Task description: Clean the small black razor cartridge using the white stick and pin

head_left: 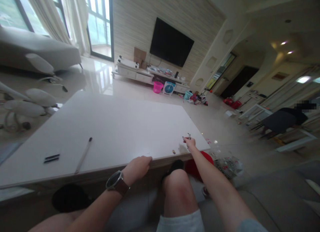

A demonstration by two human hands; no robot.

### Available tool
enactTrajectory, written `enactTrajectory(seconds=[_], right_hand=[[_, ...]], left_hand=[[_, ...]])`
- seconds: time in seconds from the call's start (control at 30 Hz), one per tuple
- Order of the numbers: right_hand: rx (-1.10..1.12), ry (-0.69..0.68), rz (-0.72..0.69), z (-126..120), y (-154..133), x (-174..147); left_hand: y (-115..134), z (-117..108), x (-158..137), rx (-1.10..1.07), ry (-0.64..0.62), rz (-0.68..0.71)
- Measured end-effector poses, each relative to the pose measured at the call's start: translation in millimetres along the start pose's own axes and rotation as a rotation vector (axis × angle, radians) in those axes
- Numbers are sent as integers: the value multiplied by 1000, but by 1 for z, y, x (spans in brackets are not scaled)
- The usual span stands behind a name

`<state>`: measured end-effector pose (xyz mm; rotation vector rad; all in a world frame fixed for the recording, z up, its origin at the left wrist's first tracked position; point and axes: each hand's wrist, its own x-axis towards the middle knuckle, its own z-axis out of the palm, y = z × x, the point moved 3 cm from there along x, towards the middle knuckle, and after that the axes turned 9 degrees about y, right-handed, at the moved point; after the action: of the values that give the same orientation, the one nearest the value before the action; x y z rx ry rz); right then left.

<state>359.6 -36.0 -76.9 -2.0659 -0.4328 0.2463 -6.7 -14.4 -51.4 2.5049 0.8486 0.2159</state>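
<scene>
Curled over the near edge of the white table (120, 122) is my left hand (138, 166), its fingers closed; whether anything is in them is hidden. My right hand (190, 143) pinches a small metallic object (189, 136) above the table's right end; its kind is too small to make out. A small brown piece (173, 152) lies on the table between my hands, nearer the right one. Farther left, a long pale stick with a dark tip (83, 155) lies at a slant. Two short black sticks (51, 158) rest beside it.
A red stool-like object (200, 165) and a plastic bag (230, 167) are on the floor to the right of my legs. Beyond the table stand a pink bucket (157, 87) and a blue fan (169, 88). A white chair (27, 101) is at the left.
</scene>
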Motion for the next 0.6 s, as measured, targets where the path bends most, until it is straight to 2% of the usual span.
enactTrajectory(seconds=[0.13, 0.27, 0.47, 0.6], right_hand=[[-120, 56, 58, -38, 46, 33], [-204, 71, 81, -48, 71, 64], [-252, 31, 72, -41, 77, 94], [-159, -99, -11, -13, 55, 80]], left_hand=[[14, 17, -3, 20, -84, 26], [40, 31, 1, 33, -155, 71], [78, 31, 10, 2, -241, 88], [89, 39, 15, -58, -247, 75]])
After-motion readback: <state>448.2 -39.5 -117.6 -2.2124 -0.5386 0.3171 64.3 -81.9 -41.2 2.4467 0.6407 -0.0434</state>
